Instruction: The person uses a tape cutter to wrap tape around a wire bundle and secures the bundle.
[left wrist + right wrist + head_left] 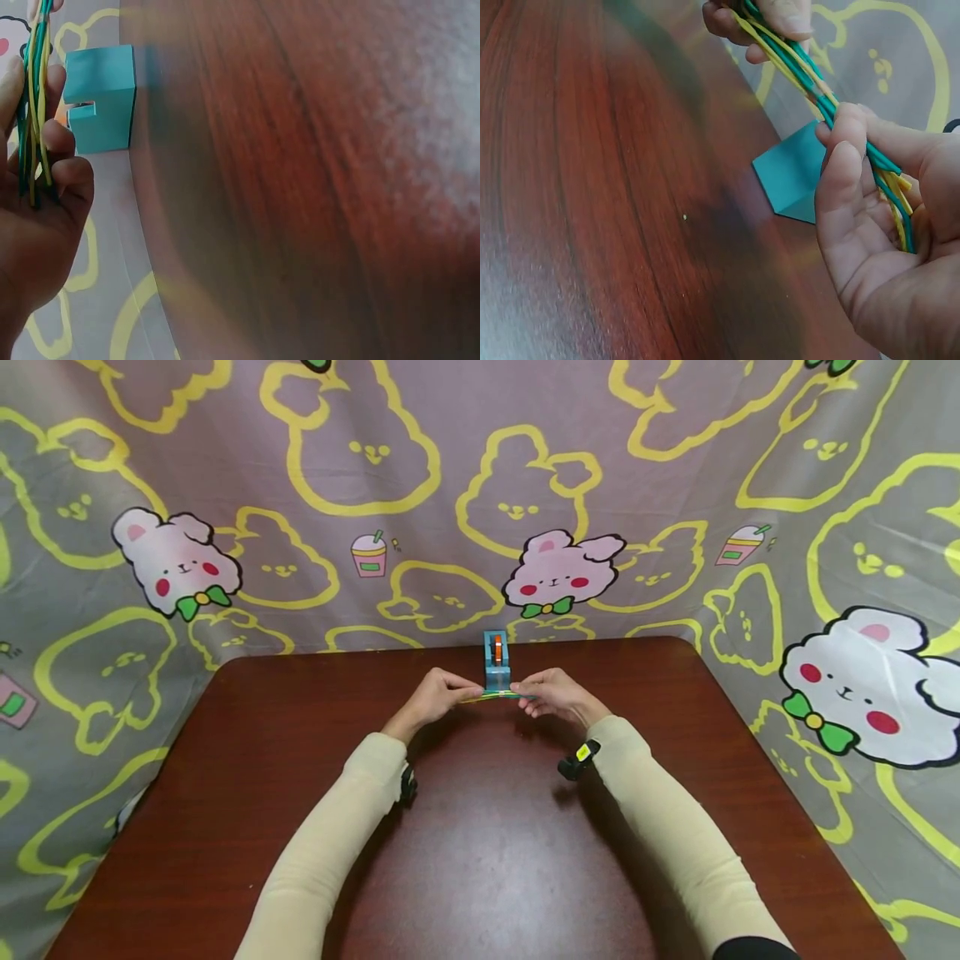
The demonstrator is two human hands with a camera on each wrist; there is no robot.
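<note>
A bundle of green and yellow wires (pixel 791 64) stretches between both hands, just in front of a teal tape dispenser (pixel 497 675) with an orange core. My left hand (pixel 437 695) pinches the bundle's left part between thumb and fingers; in the left wrist view the wire ends lie along that palm. My right hand (pixel 557 695) pinches the other part, and loose wire ends fan out into its palm in the right wrist view. Around the middle of the bundle, between the hands, a narrow pale band shows. Whether the bundle touches the dispenser I cannot tell.
The brown wooden table (pixel 480 860) stretches from the dispenser, near its far edge, toward me. A patterned curtain (pixel 420 460) stands behind the table and along both sides. A tiny pale speck (pixel 685 217) lies on the tabletop.
</note>
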